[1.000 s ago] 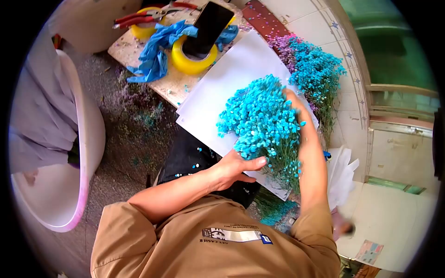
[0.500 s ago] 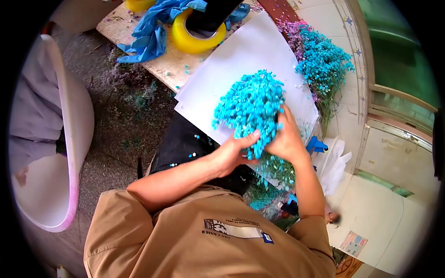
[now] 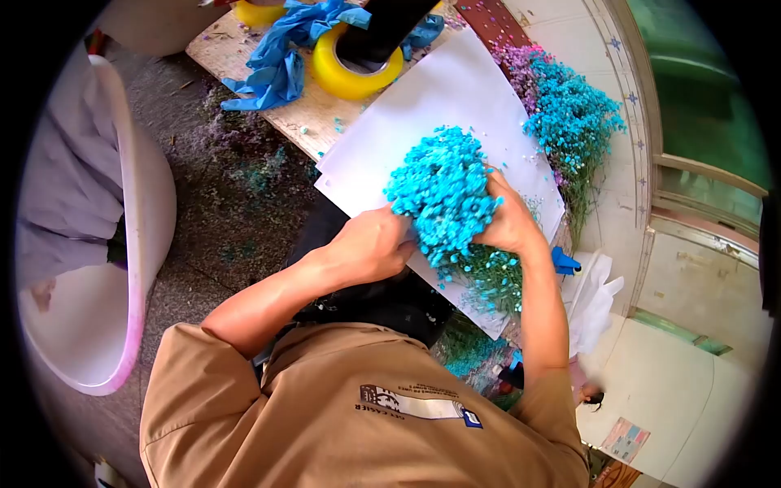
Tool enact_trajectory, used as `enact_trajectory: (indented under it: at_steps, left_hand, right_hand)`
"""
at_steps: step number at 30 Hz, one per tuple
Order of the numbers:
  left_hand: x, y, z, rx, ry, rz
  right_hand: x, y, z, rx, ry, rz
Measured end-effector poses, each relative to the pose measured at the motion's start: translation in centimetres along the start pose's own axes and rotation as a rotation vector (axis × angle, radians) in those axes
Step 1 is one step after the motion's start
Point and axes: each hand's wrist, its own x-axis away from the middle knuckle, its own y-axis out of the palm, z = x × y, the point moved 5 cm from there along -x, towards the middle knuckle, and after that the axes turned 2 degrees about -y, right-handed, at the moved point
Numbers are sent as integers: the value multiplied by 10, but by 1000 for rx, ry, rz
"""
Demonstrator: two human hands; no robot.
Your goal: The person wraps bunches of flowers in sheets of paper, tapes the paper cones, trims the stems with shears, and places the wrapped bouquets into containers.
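Flowers gripped in right hand, left hand curled at their edge, bare paper beyond.

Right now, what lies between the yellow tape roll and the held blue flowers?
A strip of board, then white paper, lies between tape roll and flowers in the head view.

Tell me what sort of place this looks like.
Probably a small flower workshop: a bunch of blue flowers in the hands, more blue flowers beside the white sheets, and a roll of yellow tape.
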Motion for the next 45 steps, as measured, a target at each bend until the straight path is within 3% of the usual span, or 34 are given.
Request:
enact_trajectory:
  at_steps: [3,5,7,9,11,13,17,19,22,27,31,34,37,43,45]
  left_hand:
    - [24,-2,5,-29,92,28]
    - [37,-15,11,-180,27,11]
    - [48,-40,13,-79,95,192]
    - [58,-69,9,-79,47,504]
    - [61,-96,-3,-118,-90,642]
    - [59,-105,-20,-344,21,738]
    - [63,-97,-20,-380,86,614]
    - [67,-91,-18,-388,63,541]
    - [75,-71,-3,-742,152,372]
    - [75,-41,3,-1013,290,205]
    - [62,-29,7,-1043,314,138]
    - [52,1,16,-1102,341,78]
    - [41,54,35,-1057,478,-41]
    - [8,156,104,-1028,874,-158]
    - [-21,172,121,-1195,760,-413]
  right_hand:
    - [7,8,14,55,130,-14]
    - [2,8,26,39,153,-33]
    - [-2,8,33,-14,98,-4]
    - [-7,7,35,-77,96,23]
    - [-10,8,38,-300,201,-6]
    - [-3,15,44,-278,236,-12]
    - [23,33,22,-66,83,-72]
    - [34,33,5,-2,162,-58]
    - [37,36,11,-23,161,-30]
    - [62,41,8,-220,138,-3]
    - [121,47,27,-444,252,123]
    - [189,37,29,-532,493,69]
    - [288,44,44,-448,521,395]
    - [482,96,15,-291,864,912]
    - [529,109,3,-201,980,1013]
